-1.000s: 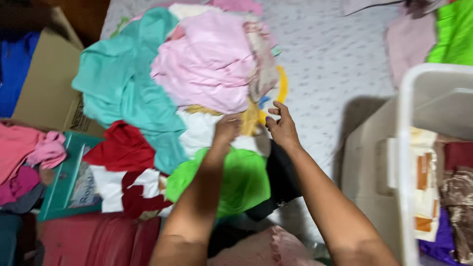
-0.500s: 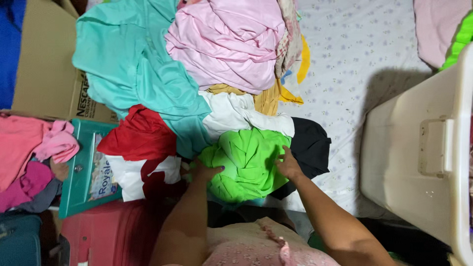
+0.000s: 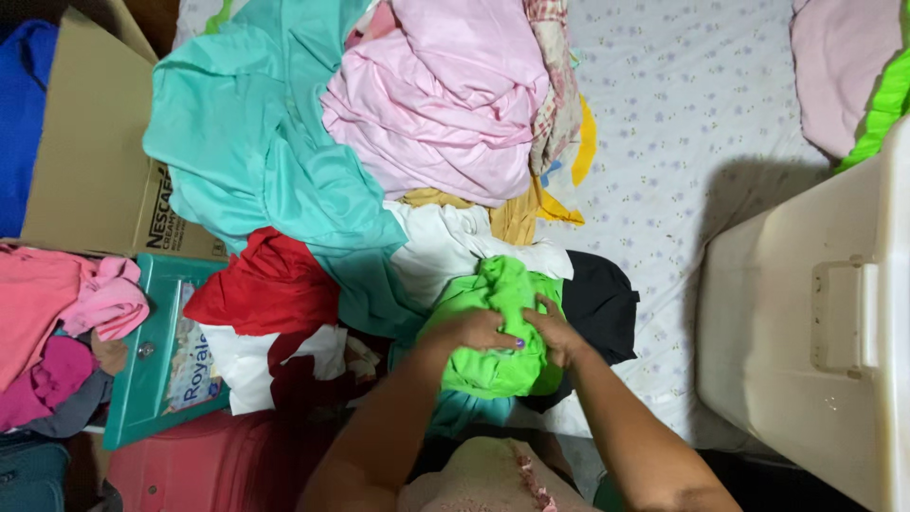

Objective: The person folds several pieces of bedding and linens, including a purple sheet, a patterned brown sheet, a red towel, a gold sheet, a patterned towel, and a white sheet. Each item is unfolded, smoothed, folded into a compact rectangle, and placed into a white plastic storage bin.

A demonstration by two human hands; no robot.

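Both hands, L (image 3: 471, 332) & R (image 3: 557, 332), had closed in w/ fingers curled, bunching the bright green cloth garment (image 3: 498, 327) that earlier lay flatter. Garment sat at pile's near edge on bed (image 3: 664, 123), beside black cloth (image 3: 599, 305).

The bunched garment (image 3: 498, 332) is bright lime green. Touching it on the far side lies a white cloth (image 3: 441, 242), and beside it a black garment (image 3: 597, 303). Beyond the white cloth sit a mustard-yellow piece (image 3: 517, 213) and a pale pink heap (image 3: 445, 104); a patterned strip (image 3: 555, 85) over the heap looks floral, though it is blurred. Left of the green garment spread a turquoise sheet (image 3: 256, 142) and a red garment (image 3: 265, 284). The bedsheet (image 3: 682, 123) is white with small lilac sprigs. The plastic tub (image 3: 806, 332) is cream.
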